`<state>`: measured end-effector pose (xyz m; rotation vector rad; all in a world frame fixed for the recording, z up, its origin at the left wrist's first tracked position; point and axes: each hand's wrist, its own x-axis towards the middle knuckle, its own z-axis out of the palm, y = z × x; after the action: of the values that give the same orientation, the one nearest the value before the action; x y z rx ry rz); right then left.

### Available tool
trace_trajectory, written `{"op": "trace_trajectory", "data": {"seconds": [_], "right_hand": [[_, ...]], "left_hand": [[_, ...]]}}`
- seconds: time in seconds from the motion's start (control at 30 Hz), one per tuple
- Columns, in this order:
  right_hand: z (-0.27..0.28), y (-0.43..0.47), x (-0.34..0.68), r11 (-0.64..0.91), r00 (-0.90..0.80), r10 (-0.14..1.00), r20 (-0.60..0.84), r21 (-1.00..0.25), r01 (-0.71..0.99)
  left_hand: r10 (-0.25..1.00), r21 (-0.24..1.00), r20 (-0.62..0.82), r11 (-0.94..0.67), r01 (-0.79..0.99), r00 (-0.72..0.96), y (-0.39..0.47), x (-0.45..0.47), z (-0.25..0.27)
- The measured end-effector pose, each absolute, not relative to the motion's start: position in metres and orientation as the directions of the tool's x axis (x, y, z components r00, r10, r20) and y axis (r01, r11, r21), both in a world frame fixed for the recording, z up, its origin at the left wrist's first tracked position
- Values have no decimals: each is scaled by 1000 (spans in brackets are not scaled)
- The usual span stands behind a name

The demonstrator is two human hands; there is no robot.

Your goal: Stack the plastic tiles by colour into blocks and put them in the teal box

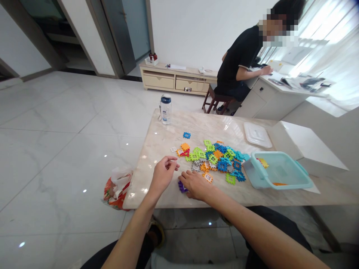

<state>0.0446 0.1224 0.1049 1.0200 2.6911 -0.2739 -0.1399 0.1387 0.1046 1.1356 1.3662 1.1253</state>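
Note:
My right hand (196, 184) rests low on the near part of the table, its fingers wrapped over a purple toothed building tile (182, 187) that it partly covers. To its left, my left hand (165, 172) hovers near the table with loosely bent fingers and nothing visible in them. Beyond both hands lies a pile of plastic interlocking tiles (213, 158) in green, blue, orange and grey. An orange tile with a white window insert (208, 177) is close to my right fingers. A loose white window frame (173, 149) and a single blue tile (186, 135) lie farther back.
A pale teal bin (277, 179) with a few tiles inside stands right of the pile, near a white lid (257, 135) and a white box (308, 144). A water bottle (166, 111) is at the far left corner. Another person (238, 59) sits at a desk behind.

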Motion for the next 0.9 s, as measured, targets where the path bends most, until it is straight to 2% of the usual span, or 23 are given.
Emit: {"op": "trace_trajectory", "data": {"seconds": [0.5,0.7,0.8,0.9], "right_hand": [[95,124,44,738,-725,627,-286,-81,670],[94,127,58,607,-590,727,-352,-72,791],[94,131,69,543,-528,735,-425,-98,834],[90,134,78,532,-534,727,-431,-138,835]], "left_hand": [[992,989,-107,113,91,-72,139,-143,104],[991,990,-110,117,78,-78,139,-145,108],[991,989,-109,116,96,-79,139,-146,109],[991,987,-108,115,109,-75,139,-146,109]]}}
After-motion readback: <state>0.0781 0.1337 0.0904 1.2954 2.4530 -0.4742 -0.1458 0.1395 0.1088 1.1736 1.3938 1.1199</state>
